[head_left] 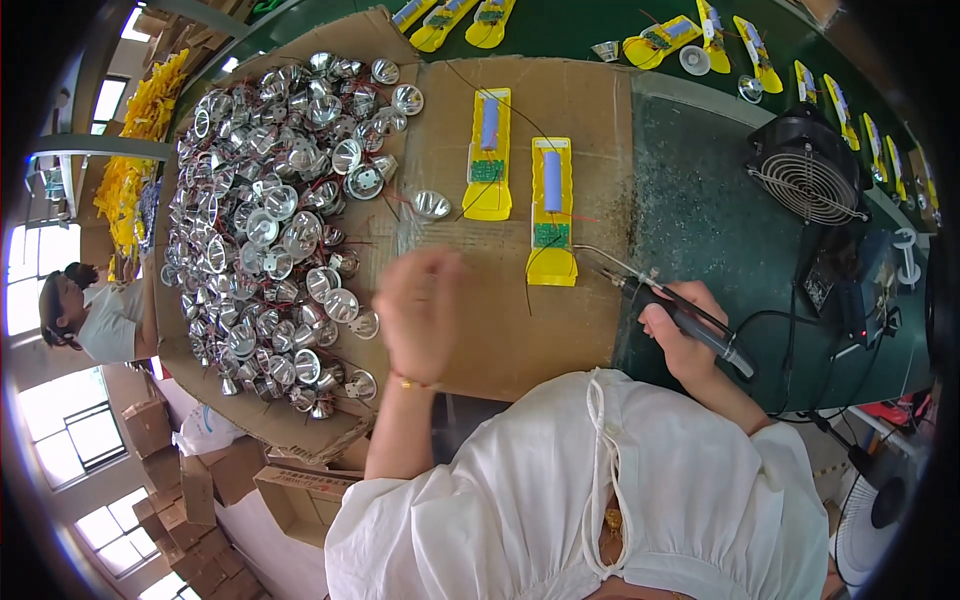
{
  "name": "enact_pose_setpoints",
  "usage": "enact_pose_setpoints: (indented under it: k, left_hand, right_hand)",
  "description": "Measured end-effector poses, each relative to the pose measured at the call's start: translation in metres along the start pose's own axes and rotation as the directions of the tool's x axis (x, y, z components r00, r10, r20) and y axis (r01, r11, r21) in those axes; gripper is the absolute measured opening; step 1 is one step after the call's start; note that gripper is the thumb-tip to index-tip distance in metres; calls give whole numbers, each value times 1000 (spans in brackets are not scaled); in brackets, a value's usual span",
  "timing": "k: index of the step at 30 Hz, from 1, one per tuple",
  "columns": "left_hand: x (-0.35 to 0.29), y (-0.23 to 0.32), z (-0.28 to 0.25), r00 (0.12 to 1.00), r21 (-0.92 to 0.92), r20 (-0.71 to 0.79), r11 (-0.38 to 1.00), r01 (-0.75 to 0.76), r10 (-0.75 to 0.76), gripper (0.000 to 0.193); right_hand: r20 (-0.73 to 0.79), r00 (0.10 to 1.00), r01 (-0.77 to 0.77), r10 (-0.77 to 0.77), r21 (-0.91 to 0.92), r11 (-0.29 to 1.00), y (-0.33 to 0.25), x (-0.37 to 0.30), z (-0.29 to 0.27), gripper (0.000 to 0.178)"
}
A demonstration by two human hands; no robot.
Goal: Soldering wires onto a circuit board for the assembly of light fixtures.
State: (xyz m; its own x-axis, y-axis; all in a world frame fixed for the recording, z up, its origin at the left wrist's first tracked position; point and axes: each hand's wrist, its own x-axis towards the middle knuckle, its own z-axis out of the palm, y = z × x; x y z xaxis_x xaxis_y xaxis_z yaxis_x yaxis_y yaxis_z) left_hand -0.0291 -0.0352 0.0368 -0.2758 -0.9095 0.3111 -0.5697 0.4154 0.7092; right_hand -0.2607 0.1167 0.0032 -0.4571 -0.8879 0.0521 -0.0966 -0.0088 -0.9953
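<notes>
My right hand (685, 325) is closed around a soldering iron (715, 345) with a thin curved metal tube along its front. The tube's tip reaches the lower part of the nearer yellow casing (553, 265), which holds a purple cylindrical battery (552, 182) and a green circuit board (550, 235). A second yellow casing (488, 205) with the same parts lies to its left, slightly farther away. My left hand (425, 305) hovers over the cardboard, smeared by motion, so its fingers are unclear. Just beyond it sits a single silver reflector cup (431, 205).
A big heap of silver reflector cups (265, 230) with wires covers the cardboard (590, 100) on the left. More yellow casings (660, 42) line the table's far side. A black fan (810, 175) and a spool holder (907, 257) stand at right. Another person (110, 315) is at far left.
</notes>
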Motion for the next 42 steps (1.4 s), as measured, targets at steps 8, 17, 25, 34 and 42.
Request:
enact_pose_setpoints:
  k: [8,17,25,34,42]
  left_hand:
    - [-13,13,62,986,-77,161,996,46,-33,7]
    - [-14,15,70,967,-147,192,969,198,-169,12]
    - [-13,16,75,961,-156,167,957,244,-218,11]
    - [-12,15,75,948,-177,196,942,284,-249,12]
    - [-10,17,75,945,-175,195,938,299,-264,13]
  right_hand:
    - [2,1000,-2,2,-23,1000,-8,8,10,18]
    - [-23,999,-38,39,30,999,-8,12,17,15]
    - [-4,999,-43,43,7,999,-5,12,18,15]
    - [-51,991,-114,121,121,986,-10,9,14,19]
    - [-34,989,-142,146,99,985,-9,11,17,18]
